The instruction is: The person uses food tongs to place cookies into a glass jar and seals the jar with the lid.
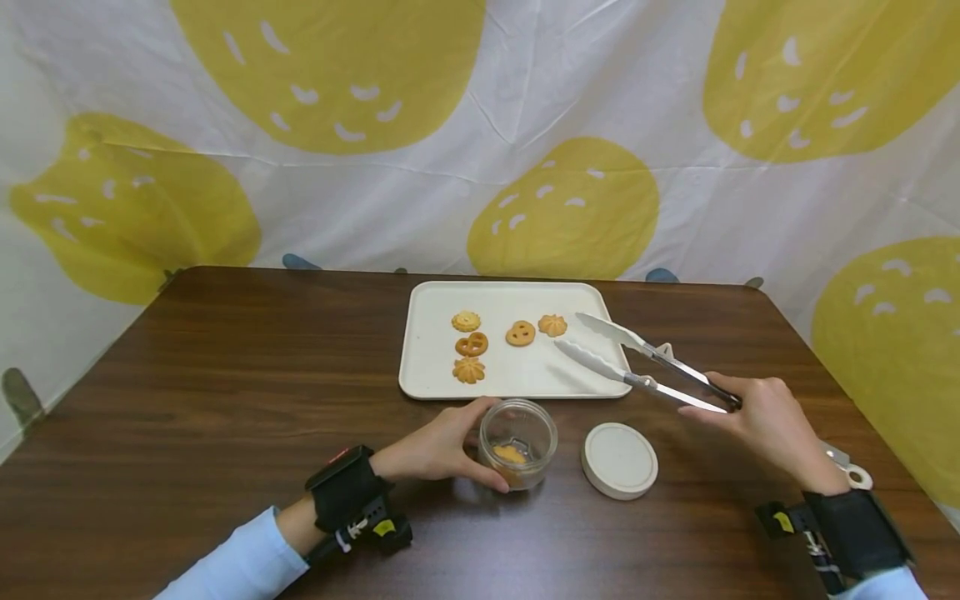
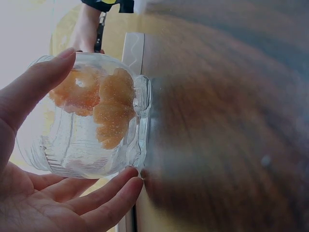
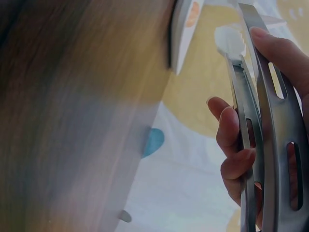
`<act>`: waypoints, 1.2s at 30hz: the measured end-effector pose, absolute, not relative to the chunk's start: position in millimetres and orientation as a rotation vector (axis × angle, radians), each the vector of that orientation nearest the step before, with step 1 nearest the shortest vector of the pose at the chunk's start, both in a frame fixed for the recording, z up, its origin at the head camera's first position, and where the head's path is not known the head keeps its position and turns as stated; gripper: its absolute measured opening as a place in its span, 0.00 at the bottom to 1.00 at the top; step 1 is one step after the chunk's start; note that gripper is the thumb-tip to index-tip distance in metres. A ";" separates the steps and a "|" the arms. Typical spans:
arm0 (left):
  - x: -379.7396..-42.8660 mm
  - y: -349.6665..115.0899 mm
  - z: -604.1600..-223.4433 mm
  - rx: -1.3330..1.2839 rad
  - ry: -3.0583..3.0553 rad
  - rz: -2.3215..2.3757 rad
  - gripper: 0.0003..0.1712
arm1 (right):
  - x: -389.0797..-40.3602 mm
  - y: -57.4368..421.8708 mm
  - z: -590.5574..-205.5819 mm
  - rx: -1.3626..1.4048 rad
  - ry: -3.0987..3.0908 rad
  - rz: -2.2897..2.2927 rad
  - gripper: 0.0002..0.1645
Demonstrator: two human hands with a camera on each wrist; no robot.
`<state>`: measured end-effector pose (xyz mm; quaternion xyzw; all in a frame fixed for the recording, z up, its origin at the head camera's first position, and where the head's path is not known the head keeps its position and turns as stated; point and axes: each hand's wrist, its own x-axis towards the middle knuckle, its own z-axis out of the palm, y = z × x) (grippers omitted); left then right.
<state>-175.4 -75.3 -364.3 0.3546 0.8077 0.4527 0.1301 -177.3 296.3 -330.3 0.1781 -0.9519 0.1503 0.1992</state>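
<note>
My left hand [image 1: 442, 446] curls its thumb and fingers around a clear glass jar [image 1: 519, 437] standing on the table. Inside the jar, the left wrist view shows a ring-shaped cookie [image 2: 77, 92] beside a ridged one [image 2: 115, 108]. My right hand [image 1: 772, 421] grips metal tongs [image 1: 675, 367] with pale tips. Those tips are spread apart over the right part of a white tray [image 1: 427, 312], with nothing between them. Nearest them lie a flower-shaped cookie [image 1: 552, 325] and a round cookie with holes [image 1: 521, 333].
At the tray's left are a fluted round cookie [image 1: 466, 322], a pretzel-shaped cookie [image 1: 472, 344] and another flower-shaped one [image 1: 468, 370]. A white lid [image 1: 619, 460] lies right of the jar on the brown table [image 1: 247, 400]. A patterned cloth [image 1: 420, 208] hangs behind.
</note>
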 end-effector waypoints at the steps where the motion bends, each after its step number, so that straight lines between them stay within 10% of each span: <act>1: -175.4 -75.4 -364.4 1.030 2.350 1.312 0.45 | -179.1 296.3 -331.2 0.484 -2.674 0.419 0.31; 36: -175.9 -76.1 -364.7 1.029 2.337 1.304 0.46 | -225.5 288.3 -344.6 0.445 -2.865 0.510 0.41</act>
